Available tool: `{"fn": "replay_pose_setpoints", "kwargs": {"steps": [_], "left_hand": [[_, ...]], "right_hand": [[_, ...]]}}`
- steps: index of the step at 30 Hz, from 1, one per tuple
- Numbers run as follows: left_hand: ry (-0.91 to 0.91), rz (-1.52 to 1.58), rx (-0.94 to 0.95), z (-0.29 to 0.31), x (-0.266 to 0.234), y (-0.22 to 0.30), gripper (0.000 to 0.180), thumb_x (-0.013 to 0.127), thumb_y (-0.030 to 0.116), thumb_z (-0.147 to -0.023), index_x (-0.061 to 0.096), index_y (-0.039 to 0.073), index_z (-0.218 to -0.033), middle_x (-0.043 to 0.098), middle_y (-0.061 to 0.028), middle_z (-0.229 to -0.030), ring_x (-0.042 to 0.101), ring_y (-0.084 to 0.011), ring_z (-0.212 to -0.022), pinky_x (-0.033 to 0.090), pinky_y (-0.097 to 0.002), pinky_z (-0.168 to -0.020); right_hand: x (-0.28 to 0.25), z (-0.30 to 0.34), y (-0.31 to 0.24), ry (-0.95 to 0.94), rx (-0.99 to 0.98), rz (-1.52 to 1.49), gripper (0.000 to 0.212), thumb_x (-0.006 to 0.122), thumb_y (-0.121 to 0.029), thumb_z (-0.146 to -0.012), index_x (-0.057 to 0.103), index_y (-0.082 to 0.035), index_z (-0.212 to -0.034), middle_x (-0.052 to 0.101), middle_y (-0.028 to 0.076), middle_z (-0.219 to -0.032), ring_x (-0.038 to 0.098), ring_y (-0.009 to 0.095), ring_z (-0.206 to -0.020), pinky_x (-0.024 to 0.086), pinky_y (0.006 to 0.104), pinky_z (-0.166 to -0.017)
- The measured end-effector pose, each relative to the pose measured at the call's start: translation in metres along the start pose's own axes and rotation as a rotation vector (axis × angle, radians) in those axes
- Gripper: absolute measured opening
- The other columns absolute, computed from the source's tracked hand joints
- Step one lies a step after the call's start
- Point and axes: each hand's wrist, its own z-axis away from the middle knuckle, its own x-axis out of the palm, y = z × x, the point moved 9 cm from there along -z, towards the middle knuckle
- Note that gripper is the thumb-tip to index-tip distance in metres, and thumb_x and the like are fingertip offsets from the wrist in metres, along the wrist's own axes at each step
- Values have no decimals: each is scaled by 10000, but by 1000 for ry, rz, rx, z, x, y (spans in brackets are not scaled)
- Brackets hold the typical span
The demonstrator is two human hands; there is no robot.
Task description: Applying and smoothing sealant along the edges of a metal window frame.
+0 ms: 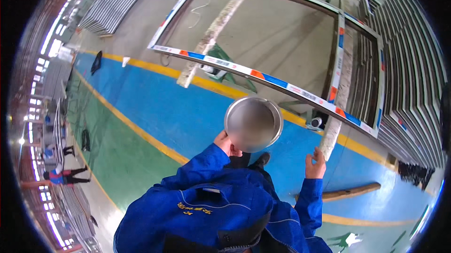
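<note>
My left hand (227, 144) is closed on the lower left rim of a round, shiny metal bowl (278, 120). The bowl is held in front of my body, and its inside is blurred. To the right, my right hand (315, 164) is raised with the thumb apart from the fingers, and nothing shows in it. It is close to the near end of a paint-spotted plank (331, 139); whether it touches the plank I cannot tell. Beyond both hands lies a large rectangular window frame (270, 80) with a crossbar, covered in white, blue and orange protective tape.
Another spotted plank (187, 73) supports the frame's left part, with green stands (230, 67) below. Stacked metal profiles (413, 79) rise at the right. A wooden beam (352, 192) lies on the floor by my right arm. Another person (68, 176) stands far left.
</note>
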Motion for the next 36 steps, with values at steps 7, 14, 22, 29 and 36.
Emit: {"fn": "replay_pose_setpoints", "kwargs": {"steps": [7,14,22,29,36], "left_hand": [[47,42,12,15,-36,-10,279,478,169,-912,417,93,-1173,638,-167,-734,606,-215,-498,540,-340,-457],[59,40,6,8,-66,-9,326,484,128,-903,393,98,-1214,635,-151,-732,597,-190,-480,531,-324,-441],[-71,-61,101,-25,-94,20,612,546,113,-883,235,150,-1409,644,-140,-880,595,-154,-481,504,-272,-419],[21,-167,-179,-86,-166,12,926,630,471,-833,43,167,-1481,640,-114,-871,623,-183,-676,540,-374,-561],[516,-920,81,-102,-337,-68,696,575,336,-842,269,78,-1411,569,-196,-1103,579,-410,-918,484,-440,-802]], "right_hand": [[103,32,-57,-512,356,-625,405,568,-189,-883,504,-19,-1245,654,88,-922,641,157,-774,501,260,-620],[186,63,-123,-835,492,-709,399,558,-316,-915,517,-24,-1184,644,89,-916,646,164,-755,527,273,-607],[226,66,-135,-622,733,-669,212,589,-169,-875,571,28,-952,641,115,-786,638,206,-639,558,332,-562],[293,39,-87,-516,800,-659,159,592,-118,-850,555,6,-942,641,126,-770,634,222,-624,546,346,-550],[427,-2,-14,-561,891,-633,157,560,-92,-874,542,-22,-1013,642,128,-848,633,241,-669,535,383,-592]]}}
